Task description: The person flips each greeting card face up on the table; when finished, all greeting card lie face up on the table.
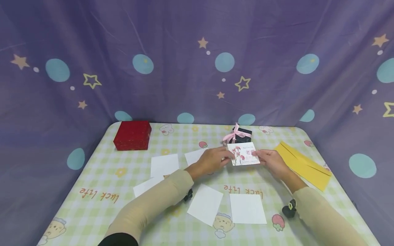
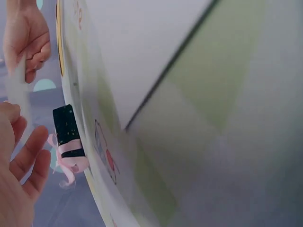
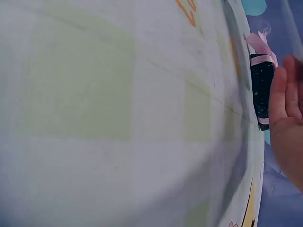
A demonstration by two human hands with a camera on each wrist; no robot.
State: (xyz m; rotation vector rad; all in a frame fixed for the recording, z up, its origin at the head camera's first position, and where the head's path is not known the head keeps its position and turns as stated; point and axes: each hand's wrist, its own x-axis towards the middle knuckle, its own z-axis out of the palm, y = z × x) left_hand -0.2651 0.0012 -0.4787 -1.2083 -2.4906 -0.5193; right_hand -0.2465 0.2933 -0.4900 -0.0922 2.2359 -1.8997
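Observation:
A small white card (image 1: 243, 153) printed with red flowers and pink characters is held up over the table. My left hand (image 1: 213, 159) pinches its left edge and my right hand (image 1: 272, 162) its right edge. In the left wrist view the card (image 2: 21, 94) is a pale blur, seen nearly edge-on between the left hand (image 2: 19, 165) and the right hand (image 2: 27, 40). Just behind the card stands a black speckled box (image 1: 244, 136) tied with a pink ribbon (image 1: 231, 137). The right wrist view shows this box (image 3: 262, 90) partly behind the right fingers (image 3: 279, 94).
A red box (image 1: 133, 135) stands at the back left. A yellow envelope (image 1: 303, 164) lies to the right of my right hand. Several white cards lie on the checked tablecloth, including one (image 1: 248, 209) at the front and another (image 1: 164, 165) left of my left hand. A purple curtain hangs behind.

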